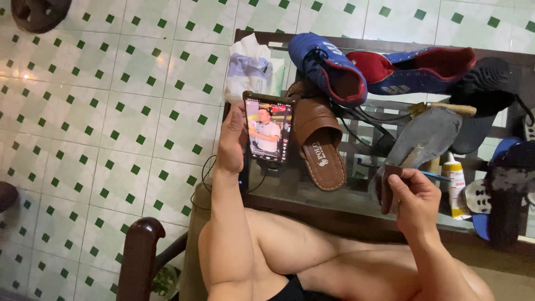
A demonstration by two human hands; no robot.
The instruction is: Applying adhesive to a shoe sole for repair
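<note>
Head view: a phone (268, 129) at the counter's (312, 195) left edge is touched by the open left hand (231, 142); a grey sole (426, 139) is gripped by the right hand (412, 195), seemingly mid-repair, a steady hold being needed.

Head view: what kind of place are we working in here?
Likely a home shoe-repair spot: a glass-topped table crowded with blue sports shoes, a brown sandal, a loose sole and a glue bottle, on a green-and-white tiled floor.
</note>
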